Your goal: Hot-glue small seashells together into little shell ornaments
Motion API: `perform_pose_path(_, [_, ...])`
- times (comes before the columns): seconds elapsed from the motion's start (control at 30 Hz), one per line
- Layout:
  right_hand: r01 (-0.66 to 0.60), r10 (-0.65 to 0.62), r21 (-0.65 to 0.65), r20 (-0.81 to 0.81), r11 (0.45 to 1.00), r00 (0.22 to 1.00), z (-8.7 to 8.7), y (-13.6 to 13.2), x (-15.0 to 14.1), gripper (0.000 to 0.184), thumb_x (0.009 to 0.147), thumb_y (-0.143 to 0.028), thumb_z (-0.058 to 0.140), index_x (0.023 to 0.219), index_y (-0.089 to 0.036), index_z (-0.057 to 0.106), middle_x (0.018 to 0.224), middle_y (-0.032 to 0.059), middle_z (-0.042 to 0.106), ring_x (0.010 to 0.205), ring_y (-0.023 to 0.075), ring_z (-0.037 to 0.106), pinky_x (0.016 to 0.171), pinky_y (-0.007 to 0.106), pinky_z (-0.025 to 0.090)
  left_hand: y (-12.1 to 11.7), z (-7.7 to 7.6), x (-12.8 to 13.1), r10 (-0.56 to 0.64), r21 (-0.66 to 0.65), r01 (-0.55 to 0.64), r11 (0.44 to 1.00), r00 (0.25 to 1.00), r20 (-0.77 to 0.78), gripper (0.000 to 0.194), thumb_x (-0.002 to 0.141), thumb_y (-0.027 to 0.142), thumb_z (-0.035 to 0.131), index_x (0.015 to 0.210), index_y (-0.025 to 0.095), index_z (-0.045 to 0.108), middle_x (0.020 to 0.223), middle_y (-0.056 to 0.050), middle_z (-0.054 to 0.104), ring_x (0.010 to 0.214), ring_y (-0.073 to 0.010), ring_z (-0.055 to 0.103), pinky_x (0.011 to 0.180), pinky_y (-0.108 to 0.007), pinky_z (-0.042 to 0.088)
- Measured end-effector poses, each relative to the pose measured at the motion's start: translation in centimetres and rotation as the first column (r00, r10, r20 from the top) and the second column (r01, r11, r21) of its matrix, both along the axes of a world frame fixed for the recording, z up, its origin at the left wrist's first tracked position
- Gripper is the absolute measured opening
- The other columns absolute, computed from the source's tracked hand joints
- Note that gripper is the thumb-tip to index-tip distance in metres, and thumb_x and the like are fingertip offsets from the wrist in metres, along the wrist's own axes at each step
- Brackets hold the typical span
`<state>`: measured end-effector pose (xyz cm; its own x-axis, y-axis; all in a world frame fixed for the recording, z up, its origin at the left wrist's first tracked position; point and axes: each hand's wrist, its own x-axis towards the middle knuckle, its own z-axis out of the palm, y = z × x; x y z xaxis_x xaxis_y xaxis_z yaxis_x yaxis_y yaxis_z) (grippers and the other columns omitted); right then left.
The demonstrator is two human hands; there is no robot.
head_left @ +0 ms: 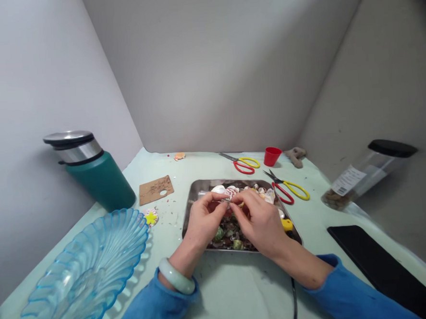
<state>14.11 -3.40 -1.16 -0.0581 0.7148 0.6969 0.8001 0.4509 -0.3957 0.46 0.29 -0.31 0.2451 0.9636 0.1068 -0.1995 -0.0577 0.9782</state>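
Above a metal tray point(191, 204), my left hand point(207, 217) and my right hand point(260, 219) meet fingertip to fingertip. Both are closed in a pinch around a small, thin dark piece point(227, 200), too small to name. Below them the tray holds white and striped seashells point(232, 191), dark loose bits and greenish lumps point(237, 245). A yellow piece point(287, 225) lies by the tray's right side, close to my right wrist. My hands hide the middle of the tray.
Left are a blue scalloped dish point(127, 241), a green bottle point(101, 183) and a cardboard piece point(153, 191). Behind lie two scissors point(244, 165) point(287, 186) and a red cup point(271, 156). Right are a clear jar point(365, 174) and a black slab point(374, 260).
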Motion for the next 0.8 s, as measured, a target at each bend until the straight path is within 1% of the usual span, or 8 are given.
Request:
perform_pose_path(0.2, [-0.007, 0.007, -0.022, -0.005, 1.000, 1.000, 0.01, -0.11, -0.10, 0.006, 0.088, -0.017, 0.049, 0.084, -0.018, 0.054, 0.081, 0.0038, 0.059, 0.067, 0.0149, 0.056, 0.060, 0.027, 0.042, 0.07, -0.10, -0.05, -0.008, 0.007, 0.008, 1.000, 1.000, -0.025, 0.013, 0.067, 0.022, 0.070, 0.077, 0.015, 0.065, 0.068, -0.001, 0.065, 0.062, -0.0130, 0.060, 0.066, -0.027, 0.049])
perform_pose_path(0.37, [0.014, -0.014, -0.007, 0.005, 1.000, 1.000, -0.08, 0.01, -0.03, 0.006, 0.088, -0.017, 0.049, 0.085, -0.018, 0.055, 0.081, 0.0038, 0.059, 0.067, 0.0150, 0.055, 0.061, 0.027, 0.042, 0.03, -0.01, 0.07, -0.051, -0.012, 0.052, 0.999, 0.999, 0.011, 0.018, 0.067, 0.025, 0.071, 0.080, 0.015, 0.064, 0.074, -0.002, 0.067, 0.067, -0.0139, 0.062, 0.068, -0.027, 0.050])
perform_pose_path(0.47, [0.003, -0.003, 0.001, 0.006, 1.000, 1.000, -0.02, 0.02, -0.03, 0.008, 0.088, -0.015, 0.049, 0.084, -0.019, 0.054, 0.080, 0.0038, 0.059, 0.067, 0.0151, 0.055, 0.061, 0.027, 0.042, 0.17, -0.11, 0.05, -0.048, -0.010, 0.048, 0.999, 0.998, 0.028, 0.021, 0.066, 0.025, 0.073, 0.082, 0.015, 0.064, 0.079, -0.003, 0.068, 0.071, -0.0151, 0.063, 0.070, -0.028, 0.050])
perform_pose_path(0.6, [-0.028, 0.028, -0.007, 0.007, 1.000, 1.000, 0.10, -0.04, -0.06, 0.008, 0.089, -0.016, 0.048, 0.086, -0.019, 0.055, 0.082, 0.0043, 0.060, 0.069, 0.0157, 0.056, 0.063, 0.028, 0.043, 0.29, -0.23, -0.04, -0.046, 0.014, 0.046, 0.999, 0.999, 0.021, 0.018, 0.068, 0.026, 0.071, 0.081, 0.015, 0.064, 0.080, -0.004, 0.067, 0.074, -0.0158, 0.062, 0.071, -0.028, 0.050])
perform_pose_path(0.8, [-0.012, 0.012, -0.024, -0.005, 1.000, 1.000, -0.01, -0.05, -0.01, 0.006, 0.090, -0.021, 0.049, 0.087, -0.018, 0.054, 0.085, 0.0047, 0.061, 0.070, 0.0159, 0.057, 0.063, 0.028, 0.042, 0.12, 0.03, -0.07, -0.047, 0.000, 0.047, 0.999, 0.998, 0.038, 0.014, 0.068, 0.025, 0.070, 0.077, 0.015, 0.064, 0.075, -0.002, 0.065, 0.070, -0.0138, 0.060, 0.068, -0.026, 0.050])
